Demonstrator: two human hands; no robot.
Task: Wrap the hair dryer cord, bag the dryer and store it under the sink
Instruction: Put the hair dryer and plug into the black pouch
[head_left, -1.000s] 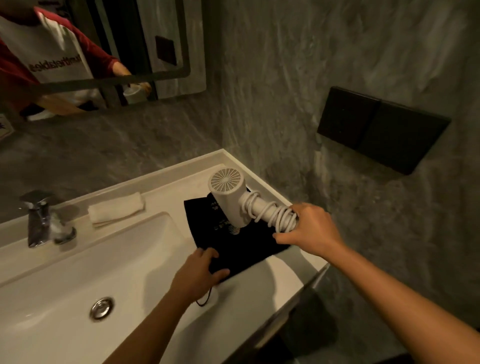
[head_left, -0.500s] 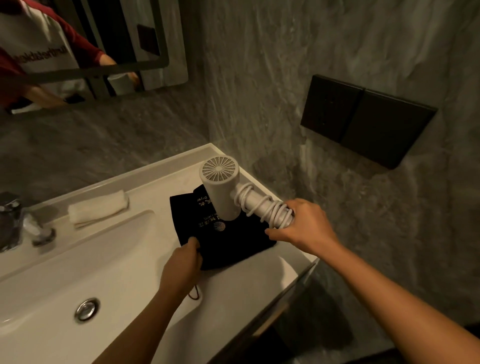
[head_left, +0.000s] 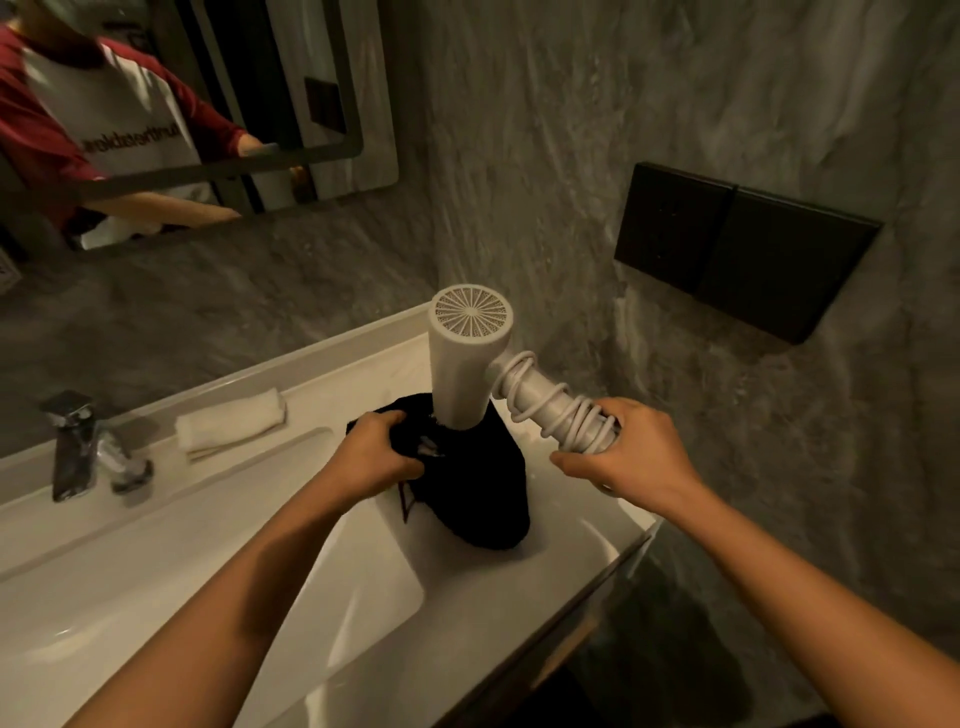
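Observation:
A white hair dryer (head_left: 465, 364) stands nozzle-down, its grille end up, with its white cord (head_left: 558, 415) coiled around the handle. My right hand (head_left: 631, 452) grips the end of that handle. The dryer's nozzle sits in the mouth of a black cloth bag (head_left: 478, 493) lifted off the white sink counter (head_left: 582, 551). My left hand (head_left: 376, 452) clutches the bag's opening edge at its left side. A thin drawstring hangs below that hand.
A rolled white towel (head_left: 231, 426) lies at the back of the counter, left of the bag. A chrome tap (head_left: 78, 447) stands further left above the basin (head_left: 208, 597). Grey stone walls, a mirror (head_left: 182, 114) and a black wall panel (head_left: 743, 249) close the corner.
The bag lay flat on the counter under my left hand; now that hand has lifted its opening and the dryer has turned nozzle-down into the bag's mouth.

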